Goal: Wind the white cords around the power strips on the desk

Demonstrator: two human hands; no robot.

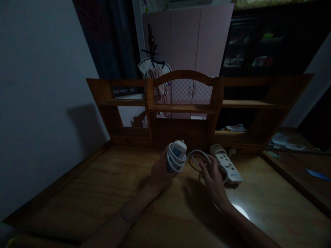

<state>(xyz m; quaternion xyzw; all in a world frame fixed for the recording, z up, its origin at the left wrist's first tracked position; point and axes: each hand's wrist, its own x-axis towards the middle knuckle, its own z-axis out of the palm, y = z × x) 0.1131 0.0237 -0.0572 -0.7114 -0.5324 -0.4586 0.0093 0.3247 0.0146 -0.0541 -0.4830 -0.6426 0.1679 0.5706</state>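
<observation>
My left hand [161, 170] is closed round a small white power strip [178, 151] held upright, with its white cord wound several times about the body. A loose loop of that cord [198, 159] runs to my right hand [213, 179], whose fingers pinch the cord. Just right of my right hand a second white power strip [229, 167] lies flat on the wooden desk [103, 193], its own cord bundled at its far end.
A wooden desk hutch [186, 106] with open shelves stands along the desk's back edge. The white wall [38, 103] borders the left. A pink wardrobe [188, 44] and hanging clothes [155, 74] are behind. Papers [284, 141] lie at the right.
</observation>
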